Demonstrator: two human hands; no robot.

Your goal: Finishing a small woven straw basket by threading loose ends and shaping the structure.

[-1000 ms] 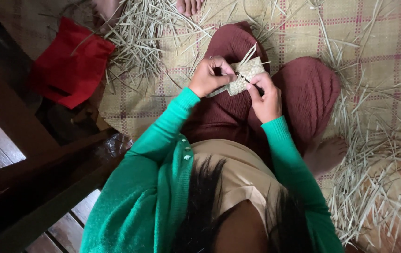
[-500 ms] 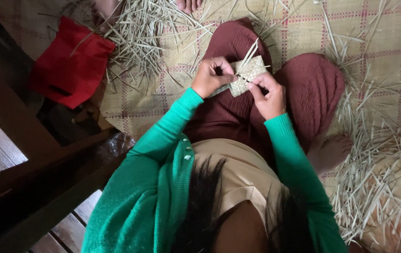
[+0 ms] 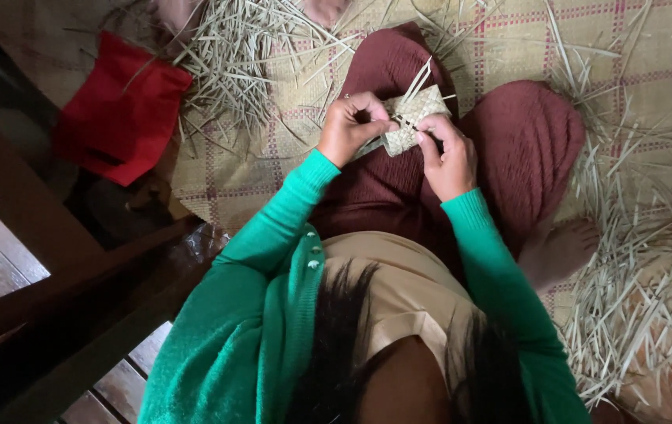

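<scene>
Pinching the small woven straw piece (image 3: 414, 119) over her lap, both hands closed on it: left hand (image 3: 349, 129) grips its left edge, right hand (image 3: 450, 157) fingertips clamp the lower right. Loose strip ends poke up top. Risk imo: grip slackens w/ one hand & the weave springs apart, or a dry strip snaps if bent hard.

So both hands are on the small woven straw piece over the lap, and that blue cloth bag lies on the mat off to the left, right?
Not quite: the cloth bag is red, not blue, as the head view shows. The rest holds: the left hand and right hand both hold the small woven straw piece over the lap, and the bag lies at the left edge of the mat.
</scene>
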